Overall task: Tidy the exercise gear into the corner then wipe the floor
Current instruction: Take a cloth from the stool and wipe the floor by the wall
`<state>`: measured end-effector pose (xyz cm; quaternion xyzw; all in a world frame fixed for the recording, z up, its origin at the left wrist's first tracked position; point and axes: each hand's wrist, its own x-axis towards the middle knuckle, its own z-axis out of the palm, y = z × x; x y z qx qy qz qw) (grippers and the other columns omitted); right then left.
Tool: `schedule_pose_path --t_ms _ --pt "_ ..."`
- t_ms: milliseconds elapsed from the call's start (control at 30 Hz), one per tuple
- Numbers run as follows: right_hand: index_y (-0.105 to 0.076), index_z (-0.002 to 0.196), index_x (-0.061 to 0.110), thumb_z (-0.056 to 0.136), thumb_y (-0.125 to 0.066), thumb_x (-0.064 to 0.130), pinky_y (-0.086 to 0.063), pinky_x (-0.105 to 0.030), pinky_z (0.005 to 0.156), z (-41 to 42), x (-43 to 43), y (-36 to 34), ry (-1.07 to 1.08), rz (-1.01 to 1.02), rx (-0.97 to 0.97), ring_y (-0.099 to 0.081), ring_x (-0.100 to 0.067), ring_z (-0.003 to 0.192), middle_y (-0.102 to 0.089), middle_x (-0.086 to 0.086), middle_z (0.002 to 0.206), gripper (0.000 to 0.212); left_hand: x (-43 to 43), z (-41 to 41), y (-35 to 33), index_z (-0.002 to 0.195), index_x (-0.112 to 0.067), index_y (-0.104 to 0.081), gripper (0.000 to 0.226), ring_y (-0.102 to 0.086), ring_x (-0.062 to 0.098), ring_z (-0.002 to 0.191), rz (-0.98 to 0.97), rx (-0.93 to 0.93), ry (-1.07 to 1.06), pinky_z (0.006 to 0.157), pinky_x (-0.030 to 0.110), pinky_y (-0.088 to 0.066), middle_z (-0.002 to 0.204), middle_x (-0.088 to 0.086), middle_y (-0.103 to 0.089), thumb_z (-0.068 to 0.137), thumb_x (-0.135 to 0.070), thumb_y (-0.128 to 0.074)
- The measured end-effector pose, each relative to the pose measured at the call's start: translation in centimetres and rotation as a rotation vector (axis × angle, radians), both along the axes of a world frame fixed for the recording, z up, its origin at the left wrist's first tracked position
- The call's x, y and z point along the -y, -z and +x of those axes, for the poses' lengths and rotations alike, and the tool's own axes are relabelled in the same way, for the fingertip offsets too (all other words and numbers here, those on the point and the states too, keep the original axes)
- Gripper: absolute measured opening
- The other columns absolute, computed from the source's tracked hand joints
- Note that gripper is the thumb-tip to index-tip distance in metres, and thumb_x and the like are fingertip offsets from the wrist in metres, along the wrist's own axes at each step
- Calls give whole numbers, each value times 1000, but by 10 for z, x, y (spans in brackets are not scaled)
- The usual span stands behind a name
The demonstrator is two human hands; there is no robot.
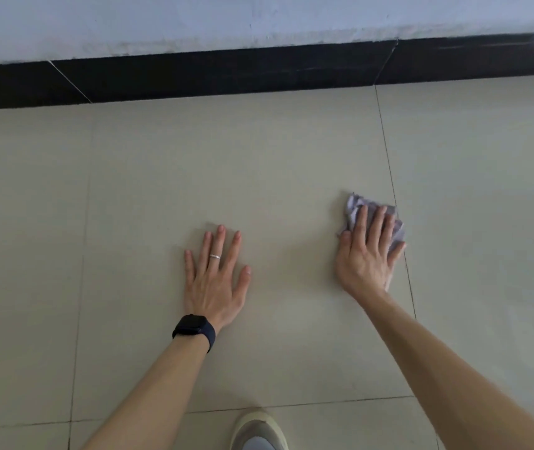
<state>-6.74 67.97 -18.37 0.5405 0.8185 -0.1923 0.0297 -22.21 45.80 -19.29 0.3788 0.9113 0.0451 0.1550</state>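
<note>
A crumpled grey-lilac cloth (pixel 356 204) lies on the beige tiled floor (pixel 259 164), right of centre. My right hand (pixel 368 250) presses flat on the cloth with straight fingers, covering most of it. My left hand (pixel 215 276) rests flat on the bare tile with fingers spread, a ring on one finger and a black watch on the wrist. No exercise gear shows in this view.
A black skirting board (pixel 226 73) runs along the far edge of the floor under a pale wall (pixel 194 21). The toe of my shoe (pixel 259 430) shows at the bottom centre. Tile joints cross the floor beside both hands.
</note>
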Motion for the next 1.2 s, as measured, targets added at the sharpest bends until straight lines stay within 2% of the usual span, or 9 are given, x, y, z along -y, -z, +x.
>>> schedule_pose_path --t_ms 200,267,433,500,700,800,1000,1133,1200 --pt "-21 157 30 106 -23 44 -14 -53 121 -12 37 7 -1012 138 -66 -9 -17 153 -14 4 165 53 -14 -66 1 158 -31 -10 68 -2 21 153 -11 -47 -95 120 58 -5 166 -3 0 95 -57 -20" --pt "-20 157 32 105 -20 46 -15 -54 120 -28 -3 11 -893 194 -23 -9 -15 153 -15 4 165 53 -18 -87 2 158 -34 -4 69 4 18 153 -22 -48 -122 121 55 0 166 -5 7 95 -59 -16" --pt "-6 159 32 104 -24 42 3 -56 120 -96 -73 8 -33 12 8 14 -14 152 7 1 167 58 -27 -112 4 156 -38 4 72 12 14 152 -7 -34 -162 122 51 4 165 -7 14 93 -65 -17" --pt "-17 158 27 102 -30 39 -6 -59 120 -115 -47 11 -62 105 -37 1 -23 154 -5 -7 167 59 -26 -111 7 157 -36 1 72 9 15 152 -4 -63 -150 122 52 2 166 -6 10 93 -64 -18" --pt "-25 156 30 105 -30 42 -13 -53 121 -106 15 8 -1014 161 -66 -12 -18 153 -16 2 165 53 -26 -112 7 158 -34 -4 73 2 16 153 2 -73 -136 122 53 -3 166 -4 5 93 -62 -23" --pt "-20 157 31 104 -22 43 -15 -55 119 -125 -60 11 -802 200 43 -7 -16 153 -13 2 166 54 -26 -114 7 158 -35 -2 74 3 16 153 -10 -68 -133 121 53 -3 166 -4 7 92 -64 -21" --pt "-5 159 22 105 -20 40 7 -55 119 -205 -165 -7 370 -3 -10 11 -22 153 7 -6 167 59 -26 -113 8 158 -33 -7 76 -4 18 153 27 -100 -144 121 54 -6 167 -3 2 91 -62 -26" --pt "-28 154 4 101 -29 38 -14 -61 118 -280 -104 6 240 168 -70 -18 -36 150 -21 -22 161 62 -26 -114 9 158 -32 -12 77 -7 18 153 27 -112 -141 121 55 -9 167 -3 0 89 -63 -29" --pt "-27 155 10 102 -33 38 -12 -56 119 -292 -58 9 -127 188 -59 -16 -31 151 -19 -16 163 61 -26 -114 8 158 -31 -12 78 -8 19 153 23 -109 -143 120 55 -9 167 -3 0 89 -62 -31"
